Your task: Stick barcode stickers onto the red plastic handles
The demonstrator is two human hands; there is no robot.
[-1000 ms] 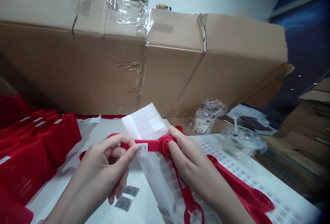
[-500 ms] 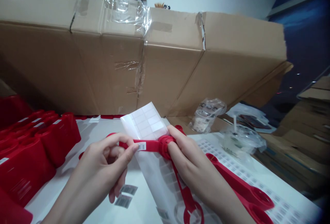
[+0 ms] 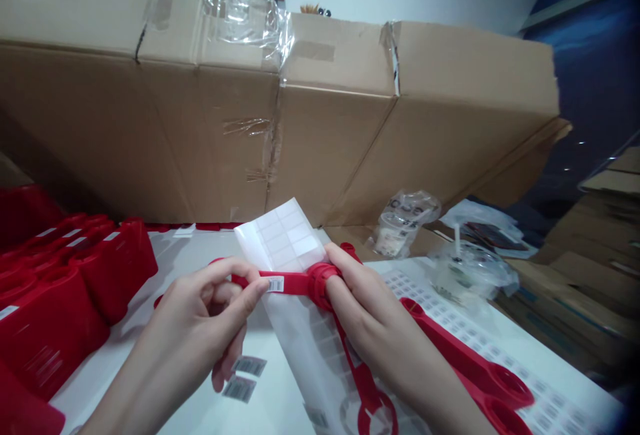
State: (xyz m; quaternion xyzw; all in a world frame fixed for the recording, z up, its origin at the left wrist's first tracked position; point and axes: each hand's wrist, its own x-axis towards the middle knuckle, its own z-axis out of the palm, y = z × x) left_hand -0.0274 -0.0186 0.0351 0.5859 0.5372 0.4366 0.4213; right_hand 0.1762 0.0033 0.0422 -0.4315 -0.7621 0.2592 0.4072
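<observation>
Red strap [image 3: 297, 283] spans the hands: left hand [image 3: 203, 318] pinching beside its barcode label [image 3: 277, 283], right hand [image 3: 367, 305] clasping its round part [image 3: 319, 283]; a label sheet [image 3: 280, 236] shows between and beyond them.

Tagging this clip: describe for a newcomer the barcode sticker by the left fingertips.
Below the cardboard, the left hand holds a red strap. At the fingertips is the small white barcode sticker; unlike the two grey labels lower down, it sits on red.
</observation>
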